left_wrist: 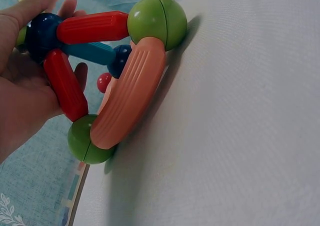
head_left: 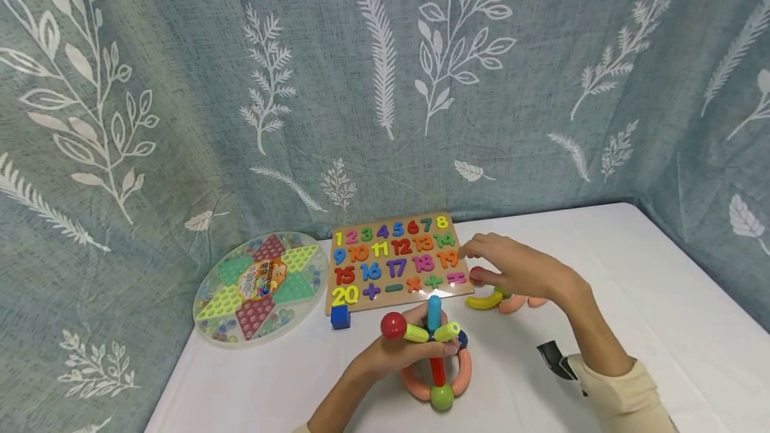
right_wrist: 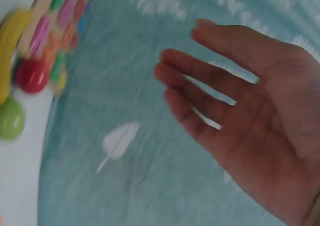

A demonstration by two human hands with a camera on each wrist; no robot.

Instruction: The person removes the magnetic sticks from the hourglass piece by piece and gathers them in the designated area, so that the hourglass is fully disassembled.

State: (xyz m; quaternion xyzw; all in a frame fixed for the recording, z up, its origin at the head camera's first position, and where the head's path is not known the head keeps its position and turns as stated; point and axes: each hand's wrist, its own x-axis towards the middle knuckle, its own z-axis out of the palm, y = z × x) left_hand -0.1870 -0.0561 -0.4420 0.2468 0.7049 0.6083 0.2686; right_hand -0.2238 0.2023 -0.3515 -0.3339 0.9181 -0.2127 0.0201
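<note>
My left hand (head_left: pixel 394 353) grips the upper part of a magnetic stick-and-ball structure (head_left: pixel 438 371). Around its dark blue centre ball (left_wrist: pixel 44 36), red sticks (left_wrist: pixel 92 27) lead to green balls (left_wrist: pixel 157 22), joined along the bottom by curved peach pieces (left_wrist: pixel 131 96). Yellow-green sticks (head_left: pixel 416 333), a light blue stick (head_left: pixel 434 313) and a red ball (head_left: pixel 394 326) stick out at the top. My right hand (head_left: pixel 520 269) hovers with loosely bent fingers, nothing in it, by a loose red ball (right_wrist: pixel 32 76), a yellow curved piece (right_wrist: pixel 11 46) and a green ball (right_wrist: pixel 11 118).
A wooden number board (head_left: pixel 394 289) lies at the back of the white table (head_left: pixel 517 379). To its left is a round clear-cased marble game board (head_left: pixel 265 289), with a blue cube (head_left: pixel 340 317) between them. Peach curved pieces (head_left: pixel 511 304) lie beneath my right hand. A patterned curtain (head_left: pixel 385 85) hangs behind.
</note>
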